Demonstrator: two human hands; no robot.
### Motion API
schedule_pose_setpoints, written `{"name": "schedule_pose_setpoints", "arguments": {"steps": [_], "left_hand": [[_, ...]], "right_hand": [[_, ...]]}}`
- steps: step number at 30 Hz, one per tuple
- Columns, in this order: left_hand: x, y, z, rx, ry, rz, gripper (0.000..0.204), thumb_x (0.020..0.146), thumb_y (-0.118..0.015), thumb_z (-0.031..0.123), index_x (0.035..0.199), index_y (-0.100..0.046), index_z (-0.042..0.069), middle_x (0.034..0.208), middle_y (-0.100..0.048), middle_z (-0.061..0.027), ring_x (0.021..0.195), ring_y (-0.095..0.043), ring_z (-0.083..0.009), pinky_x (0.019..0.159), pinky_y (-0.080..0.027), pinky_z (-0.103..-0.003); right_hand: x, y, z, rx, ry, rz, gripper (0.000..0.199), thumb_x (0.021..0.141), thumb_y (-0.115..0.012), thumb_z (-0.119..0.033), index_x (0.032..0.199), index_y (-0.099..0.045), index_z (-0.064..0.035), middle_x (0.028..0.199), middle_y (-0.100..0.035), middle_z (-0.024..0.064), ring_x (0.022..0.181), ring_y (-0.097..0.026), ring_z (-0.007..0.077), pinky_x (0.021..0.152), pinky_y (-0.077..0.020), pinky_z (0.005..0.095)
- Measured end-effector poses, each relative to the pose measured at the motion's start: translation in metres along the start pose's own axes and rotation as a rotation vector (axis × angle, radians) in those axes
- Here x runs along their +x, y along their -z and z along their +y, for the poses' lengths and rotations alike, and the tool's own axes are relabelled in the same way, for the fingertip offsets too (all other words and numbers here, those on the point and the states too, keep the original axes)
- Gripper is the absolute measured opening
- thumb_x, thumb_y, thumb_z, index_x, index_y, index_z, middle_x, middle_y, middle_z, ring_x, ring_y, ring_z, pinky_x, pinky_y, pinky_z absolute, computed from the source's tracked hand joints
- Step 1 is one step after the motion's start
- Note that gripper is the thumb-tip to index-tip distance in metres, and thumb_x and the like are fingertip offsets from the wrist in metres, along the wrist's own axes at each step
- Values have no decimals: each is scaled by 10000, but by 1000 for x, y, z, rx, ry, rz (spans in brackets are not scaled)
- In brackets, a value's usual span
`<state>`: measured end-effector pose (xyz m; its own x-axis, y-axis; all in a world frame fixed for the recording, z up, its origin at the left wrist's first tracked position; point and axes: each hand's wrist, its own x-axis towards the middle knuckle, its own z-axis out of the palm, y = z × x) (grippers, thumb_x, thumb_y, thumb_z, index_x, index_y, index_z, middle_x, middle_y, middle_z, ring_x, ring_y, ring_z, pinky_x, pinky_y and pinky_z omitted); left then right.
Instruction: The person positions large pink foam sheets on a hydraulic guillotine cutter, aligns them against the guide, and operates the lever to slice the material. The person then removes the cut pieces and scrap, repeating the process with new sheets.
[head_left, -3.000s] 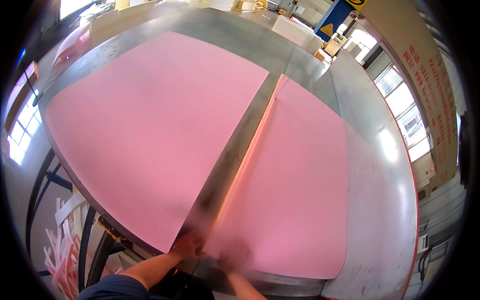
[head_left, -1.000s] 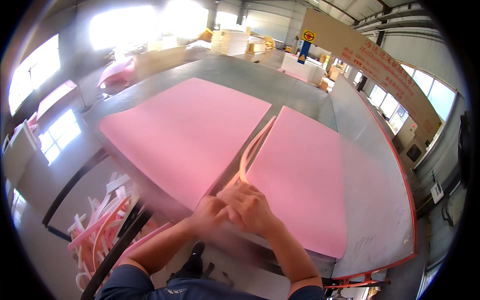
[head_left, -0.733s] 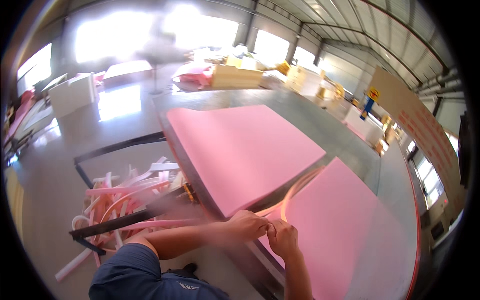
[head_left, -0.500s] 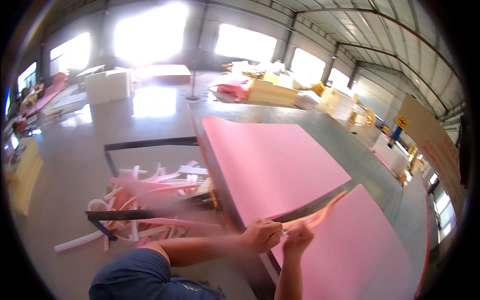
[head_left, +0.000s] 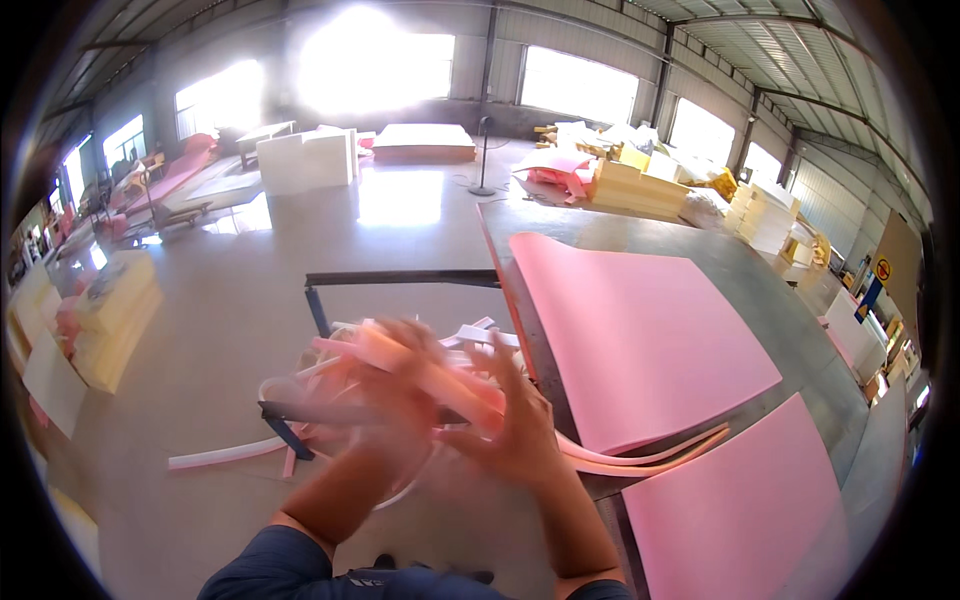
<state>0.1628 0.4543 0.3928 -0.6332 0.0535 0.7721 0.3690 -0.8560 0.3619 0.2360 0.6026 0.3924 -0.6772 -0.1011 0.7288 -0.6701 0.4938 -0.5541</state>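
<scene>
a wide workshop with a ribbed metal roof [head_left: 800,70] at upper right has bright windows [head_left: 580,82] along the top of the frame and a smooth grey floor [head_left: 220,300] across the left. near the top centre are a white block [head_left: 305,165], a low stack of pale sheets [head_left: 425,142] and a dark pedestal stand [head_left: 485,155]; yellowish slabs [head_left: 635,188] lie at upper right.

a metal table [head_left: 600,235] fills the right side. on it are two pink foam sheets, one [head_left: 640,340] right of centre and the other [head_left: 740,510] at lower right, with a narrow gap between them.

both hands are at the centre, off the table's left edge. the left hand [head_left: 400,385] is badly blurred; it is against a thick pinkish foam strip [head_left: 430,378], but i cannot tell how tightly its fingers are closed. the right hand [head_left: 515,425] has its fingers spread and the thumb held apart, just beside the strip's lower right end. from behind that hand, long thin foam strips [head_left: 630,465] run right over the table edge, their far ends lying at the gap.

below and behind the hands, at centre left, pink and white offcuts [head_left: 300,385] lie in a tangle around a dark metal frame [head_left: 400,278]. dark blue sleeves [head_left: 270,565] show at the bottom.
</scene>
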Motion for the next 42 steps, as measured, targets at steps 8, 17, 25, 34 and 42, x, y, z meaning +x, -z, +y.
{"name": "schedule_pose_setpoints", "arguments": {"steps": [8, 17, 25, 34, 42], "left_hand": [[70, 179, 264, -64, -314, 233, 73, 895, -600, 37, 945, -546, 39, 852, -531, -46, 791, -509, -174, 802, -476, -302], [-13, 462, 376, 1366, 63, 1077, 397, 827, -682, 155, 1161, -561, -21, 1119, -609, -148, 1053, -574, -311, 953, -472, -419], [-42, 256, 175, 1382, 949, -590, 916, 672, -879, 344, 1419, -435, 57, 1168, -653, -196, 1072, -629, -359, 992, -462, -409], [4, 267, 111, 1602, 938, -752, 198, 830, -707, 238, 1016, -719, 172, 894, -713, -83, 888, -676, -300, 786, -498, -445], [51, 223, 50, 1653, 1026, -925, 180, 820, -660, 198, 988, -720, 165, 822, -692, -129, 808, -668, -331, 756, -486, -459]], "right_hand": [[-104, -107, 124, 68, -458, -466, 429, 786, -785, -276, 1164, -689, -97, 932, -725, 123, 867, -699, 261, 827, -529, 361], [-46, -210, 82, -228, -383, -882, 292, 823, -690, -231, 1065, -669, -69, 901, -708, 160, 888, -682, 335, 809, -525, 423], [34, -274, 27, -465, -54, -894, 329, 764, -678, -180, 1073, -651, -72, 1035, -703, 160, 987, -675, 328, 841, -519, 449], [25, -177, 137, 623, -913, -936, 416, 964, -500, -368, 1182, -643, -44, 992, -660, 69, 943, -579, 147, 848, -480, 329], [34, -131, 192, -135, -279, -341, 318, 914, -493, -204, 724, -607, 23, 618, -582, 131, 588, -590, 195, 605, -479, 368]]}}
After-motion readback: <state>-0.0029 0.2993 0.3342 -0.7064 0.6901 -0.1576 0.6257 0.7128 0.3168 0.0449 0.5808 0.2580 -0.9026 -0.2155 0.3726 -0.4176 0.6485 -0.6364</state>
